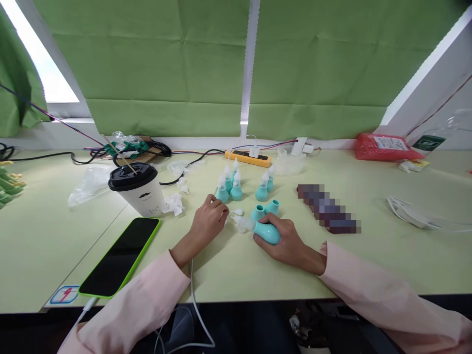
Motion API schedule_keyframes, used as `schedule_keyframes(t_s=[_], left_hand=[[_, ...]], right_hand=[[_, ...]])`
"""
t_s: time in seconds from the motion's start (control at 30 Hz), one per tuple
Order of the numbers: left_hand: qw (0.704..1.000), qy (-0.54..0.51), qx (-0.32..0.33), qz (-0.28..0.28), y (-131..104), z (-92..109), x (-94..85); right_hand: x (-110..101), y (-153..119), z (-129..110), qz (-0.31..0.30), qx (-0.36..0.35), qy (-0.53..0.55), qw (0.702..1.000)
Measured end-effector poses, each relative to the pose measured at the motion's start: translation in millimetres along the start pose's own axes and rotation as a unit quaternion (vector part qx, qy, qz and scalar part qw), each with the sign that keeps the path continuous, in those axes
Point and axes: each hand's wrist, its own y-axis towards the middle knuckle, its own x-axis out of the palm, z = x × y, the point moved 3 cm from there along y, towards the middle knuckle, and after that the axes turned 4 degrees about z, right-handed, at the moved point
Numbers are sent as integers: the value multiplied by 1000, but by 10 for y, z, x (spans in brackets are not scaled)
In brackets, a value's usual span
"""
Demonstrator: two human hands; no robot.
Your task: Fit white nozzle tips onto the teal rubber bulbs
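Note:
My right hand (285, 241) is wrapped round a teal bulb (268, 233), which lies tilted with its neck toward the left. My left hand (209, 216) is closed above the table, its fingertips pinched together; what they hold, if anything, is too small to make out. Between the hands lie clear nozzle pieces (241, 223) and a small white tip (238, 212). Two open teal bulbs, one nearer (259, 212) and one behind it (273, 207), are just beyond my right hand. Farther back, several teal bulbs (236, 192) stand upright with clear nozzles fitted.
A lidded paper cup (142, 196) and a green-edged phone (120, 258) are at the left. Behind the bulbs lies a yellow power strip (248, 158). To the right are a pixelated dark object (328, 209), a white cable (409, 214) and a red package (385, 147).

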Motion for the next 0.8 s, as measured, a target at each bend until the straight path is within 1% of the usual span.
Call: schedule_keyframes(t_s=[0.07, 0.2, 0.3, 0.33, 0.4, 0.47, 0.5, 0.53, 0.6, 0.63, 0.7, 0.73, 0.8], left_hand=[[1000, -11, -17, -4, -2, -27, 23], [993, -79, -84, -19, 17, -62, 2], [990, -84, -109, -19, 16, -56, 1], [992, -75, -104, -5, 12, -41, -5], [995, -54, -70, 54, -1, 15, -46], [992, -57, -10, 109, -26, 111, -110], [990, -72, 24, 115, -41, 170, -139], [989, -94, 57, 99, -56, 231, -157], [985, -131, 106, 29, -86, 347, -166], [983, -142, 115, -5, -100, 393, -161], [981, -153, 108, -48, -119, 450, -137], [981, -158, 98, -58, -124, 463, -121], [980, -175, 76, -56, -127, 469, -96]], right_hand=[[-1, -3, -1, 2, 2, 3, 1000], [4, -4, 2, -5, 7, 8, 1000], [6, -1, 9, -1, 9, 7, 1000], [5, 1, 11, 2, 9, 8, 1000], [5, 3, 8, 0, 6, 13, 1000], [7, 4, -12, -15, -5, 23, 1000], [10, 3, -27, -27, -10, 29, 999], [14, 0, -43, -39, -14, 36, 998], [24, -8, -75, -66, -17, 53, 996], [31, -13, -86, -80, -14, 63, 995], [44, -24, -99, -99, -10, 85, 991], [52, -29, -102, -107, -10, 92, 990], [61, -39, -103, -116, -15, 98, 988]])
